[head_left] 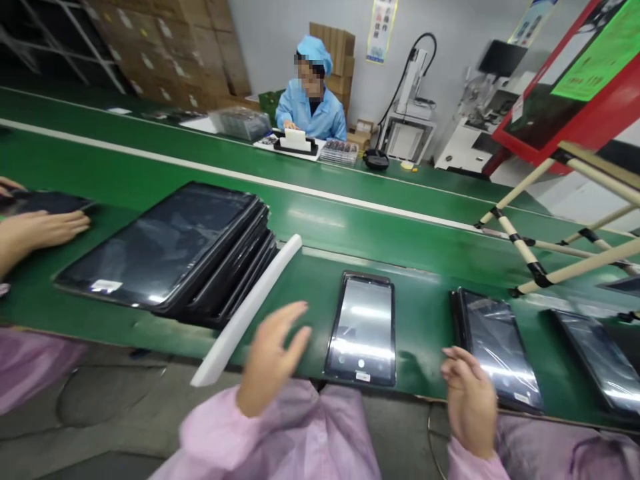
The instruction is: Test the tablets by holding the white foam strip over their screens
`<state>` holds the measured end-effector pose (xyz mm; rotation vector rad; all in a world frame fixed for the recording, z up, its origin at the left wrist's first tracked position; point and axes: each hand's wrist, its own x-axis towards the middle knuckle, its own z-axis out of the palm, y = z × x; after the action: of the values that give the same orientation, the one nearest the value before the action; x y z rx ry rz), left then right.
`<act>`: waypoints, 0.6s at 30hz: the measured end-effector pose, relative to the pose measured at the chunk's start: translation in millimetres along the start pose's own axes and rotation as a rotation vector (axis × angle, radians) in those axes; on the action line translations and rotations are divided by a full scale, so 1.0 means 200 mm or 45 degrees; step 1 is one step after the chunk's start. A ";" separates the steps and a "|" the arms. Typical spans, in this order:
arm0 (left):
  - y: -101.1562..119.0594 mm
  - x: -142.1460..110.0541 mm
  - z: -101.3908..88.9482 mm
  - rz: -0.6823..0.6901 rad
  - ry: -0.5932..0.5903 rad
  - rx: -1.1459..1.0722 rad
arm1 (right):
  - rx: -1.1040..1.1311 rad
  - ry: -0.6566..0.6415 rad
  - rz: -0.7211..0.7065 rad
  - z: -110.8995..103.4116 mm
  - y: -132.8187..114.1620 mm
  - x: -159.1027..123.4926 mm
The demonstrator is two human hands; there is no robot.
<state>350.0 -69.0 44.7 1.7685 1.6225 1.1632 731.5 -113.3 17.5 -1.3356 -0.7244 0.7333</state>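
Observation:
A tablet (363, 327) with a pale, shiny screen and a small white label lies on the green bench between my hands. Another dark edge shows just behind its top. My left hand (273, 357) hovers to the tablet's left, fingers stretched and thumb apart, holding nothing. Right of the tablet, my right hand (470, 400) has its fingers curled and pinched together; whatever they hold, if anything, is too small to make out. That hand is nearest to a stack of film-covered tablets (497, 347) and overlaps its left edge in view.
A tall pile of black tablets (165, 240) stands left, beside a slanted white strip (250, 313). Another person's hand (45, 230) rests on a dark device. More tablets (597, 360) lie far right, below a pipe frame (530, 260). Across the green line sits a person in blue (317, 110).

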 end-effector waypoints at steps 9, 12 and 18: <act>-0.57 -0.17 -0.28 -0.125 0.277 0.665 | -0.274 0.030 -0.114 0.39 0.31 0.06; -0.52 -0.19 -0.23 -0.201 0.292 0.565 | -0.266 0.044 -0.094 0.36 0.32 0.07; -0.39 -0.01 -0.09 0.224 0.104 0.273 | -0.229 0.018 -0.081 0.37 0.32 0.05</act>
<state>290.9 -60.1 -9.5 2.0585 1.7223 1.1905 673.8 -56.1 -39.0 -1.4720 -0.8330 0.6187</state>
